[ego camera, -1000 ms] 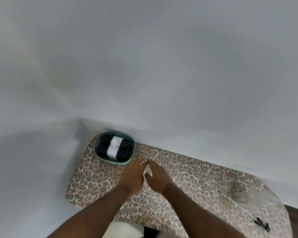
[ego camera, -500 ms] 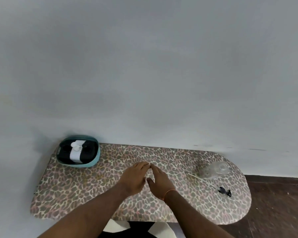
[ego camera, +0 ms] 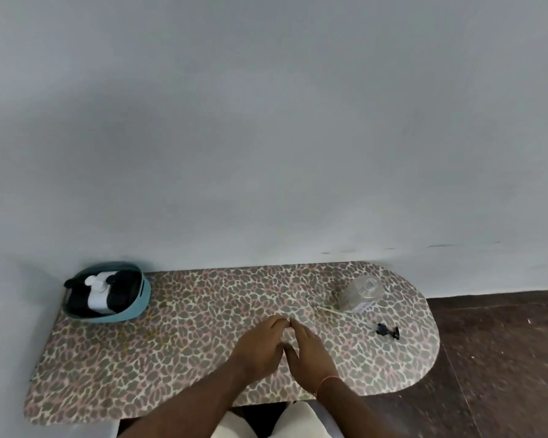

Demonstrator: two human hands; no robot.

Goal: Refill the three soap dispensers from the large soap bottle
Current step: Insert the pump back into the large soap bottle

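Both hands are laid flat on the leopard-print covered table [ego camera: 178,352], fingers straight and pressed to the cloth; the left hand [ego camera: 260,344] and the right hand [ego camera: 310,350] meet at the fingertips and nothing is held in either. No dispenser has been taken up, so the work appears to be at its very start.

Well to the right of the hands and a little beyond them, a clear, squat plastic bottle [ego camera: 361,294] stands uncapped, its mouth open and its body apparently empty. Between it and the right hand a black pump head with a long thin dip tube [ego camera: 355,319] lies flat on the cloth, apart from the bottle.

Far to the left of the hands, a teal round plastic basin [ego camera: 136,306] holds dark bottles and a white bottle with a white pump [ego camera: 97,294]; which of them is the large soap bottle cannot be told.

The open bottle is best steadied by one hand at its body while soap is poured slowly by the other, since a light empty vessel may be tipped easily. The loose pump should be kept aside, tube off the cloth if possible.
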